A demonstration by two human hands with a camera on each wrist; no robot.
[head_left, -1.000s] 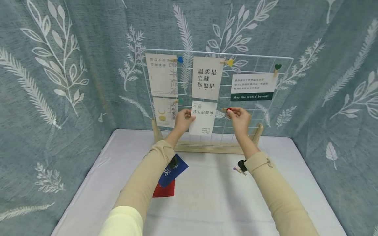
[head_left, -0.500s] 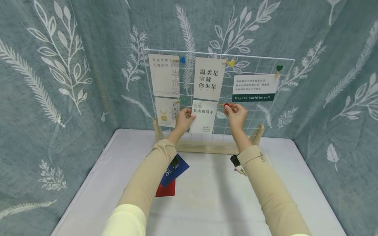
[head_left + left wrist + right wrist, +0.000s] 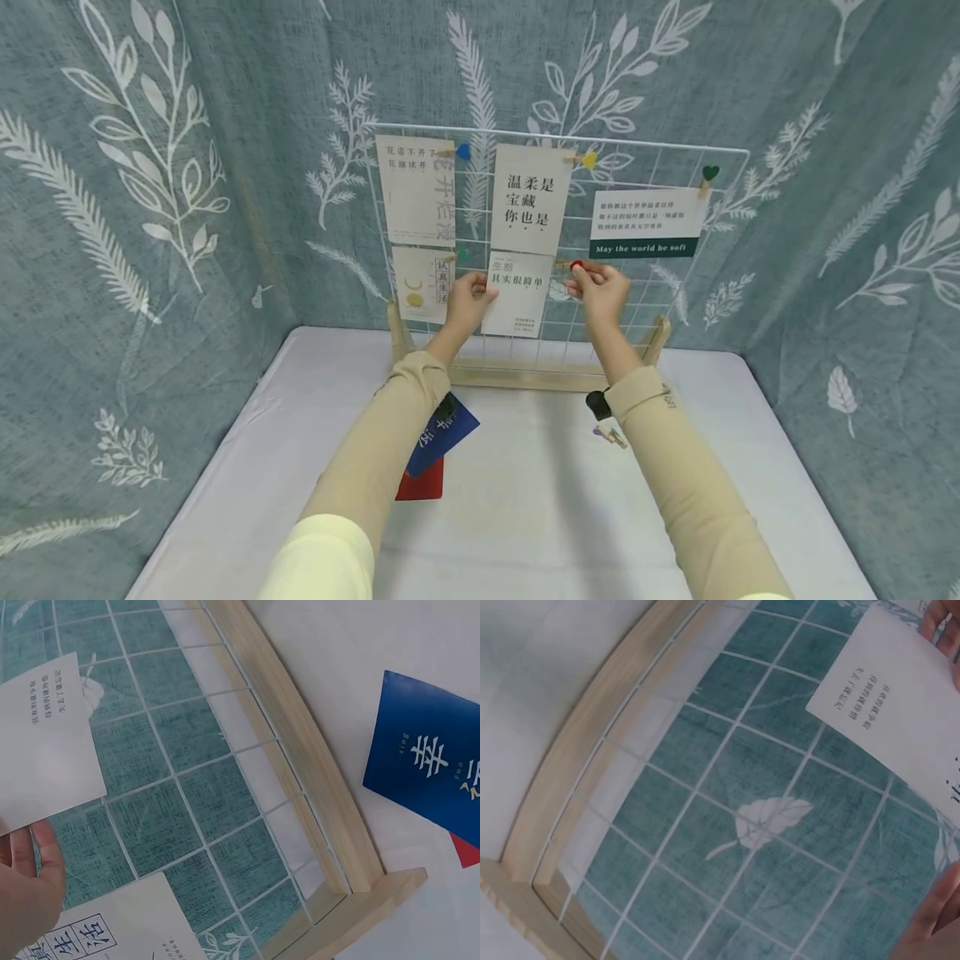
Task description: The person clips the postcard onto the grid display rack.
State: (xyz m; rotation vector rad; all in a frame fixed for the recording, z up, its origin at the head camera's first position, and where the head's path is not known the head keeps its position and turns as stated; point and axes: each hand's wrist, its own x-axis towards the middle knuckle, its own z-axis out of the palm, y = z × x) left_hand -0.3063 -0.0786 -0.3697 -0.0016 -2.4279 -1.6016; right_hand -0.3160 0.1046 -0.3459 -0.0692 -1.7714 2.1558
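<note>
The left hand (image 3: 467,302) pinches the left edge of a small white card (image 3: 517,294), thumb on its face, holding it flat against the white wire grid (image 3: 675,275) low in the middle. At three o'clock from the card, the right hand (image 3: 602,288) has thumb and fingers clamped on a wooden clip with a red heart (image 3: 574,266), its tip at the card's upper right corner. Five more cards hang on the grid around them. The grid stands in a wooden base (image 3: 525,377) on the white table (image 3: 540,517). At seven o'clock from the base lie a blue card (image 3: 450,433) and a red card (image 3: 417,488).
</note>
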